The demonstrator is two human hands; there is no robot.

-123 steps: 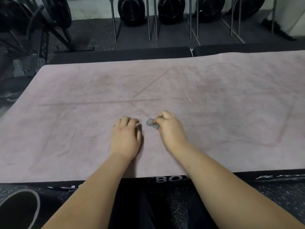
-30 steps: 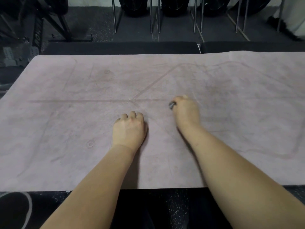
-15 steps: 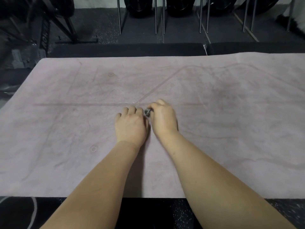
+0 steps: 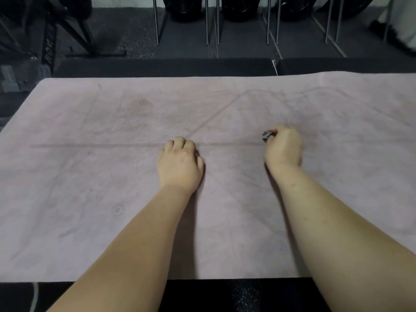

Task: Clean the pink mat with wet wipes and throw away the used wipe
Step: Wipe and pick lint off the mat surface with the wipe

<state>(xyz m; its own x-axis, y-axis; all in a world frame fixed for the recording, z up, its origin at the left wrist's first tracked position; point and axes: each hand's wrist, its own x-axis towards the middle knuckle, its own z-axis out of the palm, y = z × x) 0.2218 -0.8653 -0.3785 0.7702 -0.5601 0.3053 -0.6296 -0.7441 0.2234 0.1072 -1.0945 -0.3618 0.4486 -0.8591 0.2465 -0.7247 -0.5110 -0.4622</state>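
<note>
The pink mat (image 4: 90, 176) lies flat across the floor and fills most of the view, marked with faint lines and darker smudges. My right hand (image 4: 282, 147) grips a small, dirty grey wipe (image 4: 266, 135) and holds it down on the mat right of centre; only a bit of the wipe shows past my fingers. My left hand (image 4: 180, 164) rests on the mat at the centre with its fingers curled under, holding nothing that I can see.
Dark rubber floor surrounds the mat. Black pads (image 4: 162, 67) lie along its far edge. Behind them stand metal rack posts (image 4: 207, 21) with black weight plates (image 4: 184, 7). A black machine frame (image 4: 58, 30) sits at the far left.
My right hand has slid the wipe to the right, away from my left hand, after touching beside it half a second ago. My left hand has stayed in place.
</note>
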